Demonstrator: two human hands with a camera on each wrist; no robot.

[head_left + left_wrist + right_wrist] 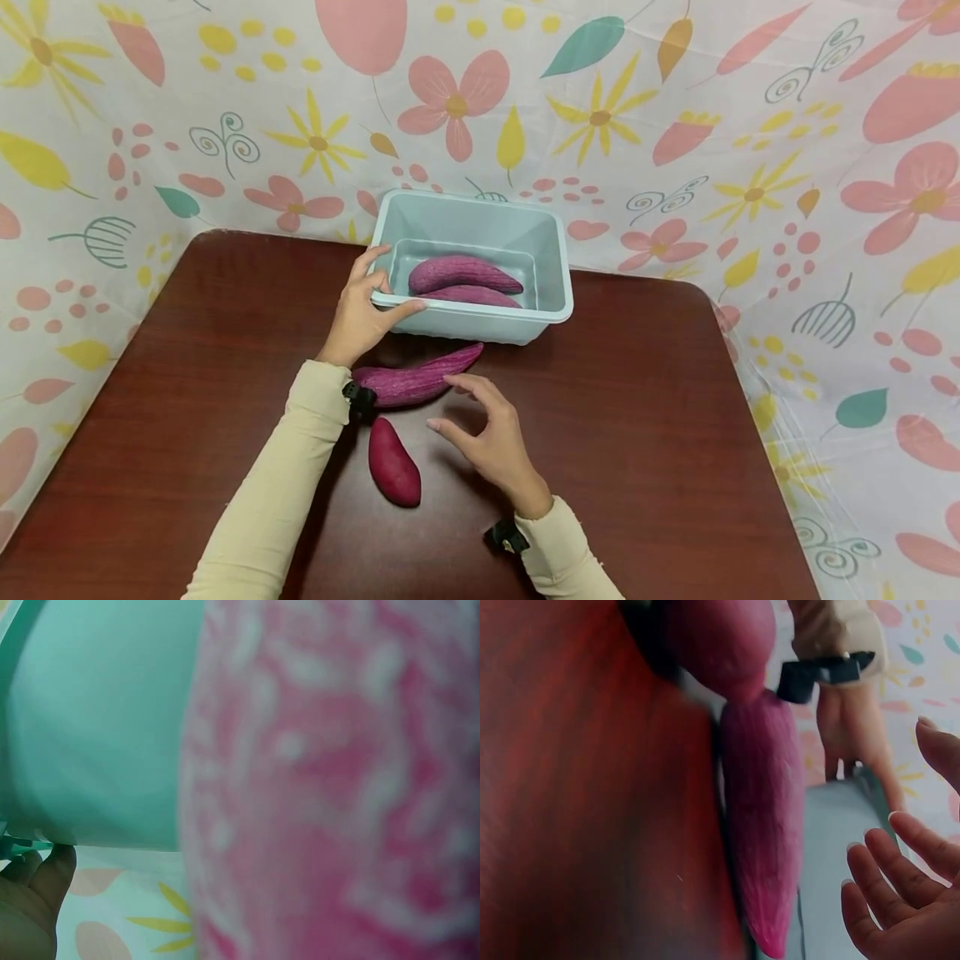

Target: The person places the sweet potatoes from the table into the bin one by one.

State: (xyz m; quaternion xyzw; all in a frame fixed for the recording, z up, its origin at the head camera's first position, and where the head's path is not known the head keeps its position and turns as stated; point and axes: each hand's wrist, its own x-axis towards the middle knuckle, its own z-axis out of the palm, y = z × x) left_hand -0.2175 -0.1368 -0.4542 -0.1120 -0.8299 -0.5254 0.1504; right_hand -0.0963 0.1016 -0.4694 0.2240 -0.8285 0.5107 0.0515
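My left hand [358, 312] grips the front left corner of a light blue plastic bin [480, 321], its thumb along the front rim. Inside the bin lie two purple sweet potatoes [465, 273], side by side. In front of it is a long, ridged purple sweet potato [412, 381], partly behind the left wrist. A smaller, smoother, redder sweet potato [394, 463] lies nearer on the table. My right hand [491, 433], thumb and fingers apart, is just right of the long one and holds nothing. In the left wrist view, a blurred sweet potato [330, 780] fills the right side.
The dark brown wooden table [637, 433] bears everything. A flower-printed cloth [660, 125] hangs behind the table and along its sides, with the bin close to it at the back edge. Each wrist carries a small black camera [507, 537].
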